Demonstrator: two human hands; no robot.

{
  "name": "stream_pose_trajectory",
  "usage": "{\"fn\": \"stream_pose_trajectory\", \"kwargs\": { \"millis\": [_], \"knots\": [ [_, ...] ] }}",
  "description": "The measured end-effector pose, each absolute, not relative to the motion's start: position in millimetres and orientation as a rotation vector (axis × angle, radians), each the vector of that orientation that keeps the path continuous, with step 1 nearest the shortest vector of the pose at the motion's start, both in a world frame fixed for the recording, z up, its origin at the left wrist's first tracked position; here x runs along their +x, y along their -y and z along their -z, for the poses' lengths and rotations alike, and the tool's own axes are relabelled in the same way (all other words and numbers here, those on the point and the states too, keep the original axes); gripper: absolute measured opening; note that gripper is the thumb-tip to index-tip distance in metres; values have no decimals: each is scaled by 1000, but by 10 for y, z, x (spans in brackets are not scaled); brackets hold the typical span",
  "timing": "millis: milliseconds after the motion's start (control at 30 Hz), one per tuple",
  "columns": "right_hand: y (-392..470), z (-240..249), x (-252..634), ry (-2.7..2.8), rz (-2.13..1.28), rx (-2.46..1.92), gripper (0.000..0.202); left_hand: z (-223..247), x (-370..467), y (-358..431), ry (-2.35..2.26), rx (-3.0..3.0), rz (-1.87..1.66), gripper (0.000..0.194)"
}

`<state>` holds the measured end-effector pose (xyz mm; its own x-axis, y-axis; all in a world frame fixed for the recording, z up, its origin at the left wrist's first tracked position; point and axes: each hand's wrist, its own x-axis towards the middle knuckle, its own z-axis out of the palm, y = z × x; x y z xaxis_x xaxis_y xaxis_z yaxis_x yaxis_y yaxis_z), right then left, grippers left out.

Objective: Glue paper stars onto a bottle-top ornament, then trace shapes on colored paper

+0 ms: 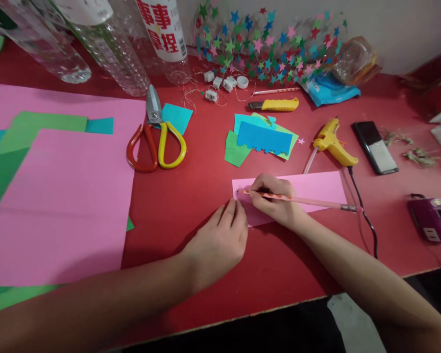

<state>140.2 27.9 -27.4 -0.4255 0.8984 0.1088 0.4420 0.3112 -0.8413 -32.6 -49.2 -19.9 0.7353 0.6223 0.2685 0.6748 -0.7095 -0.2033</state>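
Note:
A pink paper strip (pixel 308 189) lies at a slant on the table. My right hand (pixel 277 198) pinches a pink pencil with brown spots (pixel 308 200), its tip down at the strip's left end, where a small dark mark shows. The eraser end points right. My left hand (pixel 220 235) presses its fingertips, held together and bent, onto the strip's lower left edge; its thumb is hidden. Just above the strip are blue, teal and green paper scraps (pixel 264 137) and a tiny pink star (pixel 301 141).
Left lie large pink sheets (pixel 69 196) over green paper, beside scissors (pixel 156 132). Behind stand plastic bottles (pixel 165 39), one star-covered (pixel 264 46), and a yellow cutter (pixel 275 105). Right are a glue gun (pixel 334 142) with its cord, a phone (pixel 375 147) and a purple device (pixel 433 220).

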Motion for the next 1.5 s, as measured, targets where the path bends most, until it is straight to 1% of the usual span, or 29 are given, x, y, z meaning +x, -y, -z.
{"fn": "stream_pose_trajectory", "kwargs": {
  "millis": [200,400,667,1033,1333,1500],
  "knots": [
    [-274,268,1378,2032,-1019,-1165,8,206,-325,499,1024,-2654,300,33],
    [-260,290,1384,1983,-968,-1199,9,197,-333,511,1029,-2649,213,36],
    [-244,256,1367,1893,-875,-1344,13,215,-333,501,1029,-2645,292,35],
    [-255,249,1375,1874,-848,-1386,13,199,-329,492,1022,-2641,301,37],
    [-229,318,1417,2037,-787,-1193,11,196,-323,487,1034,-2656,285,37],
    [-226,301,1421,2094,-811,-1087,13,194,-331,497,1032,-2649,269,37]
  ]
}}
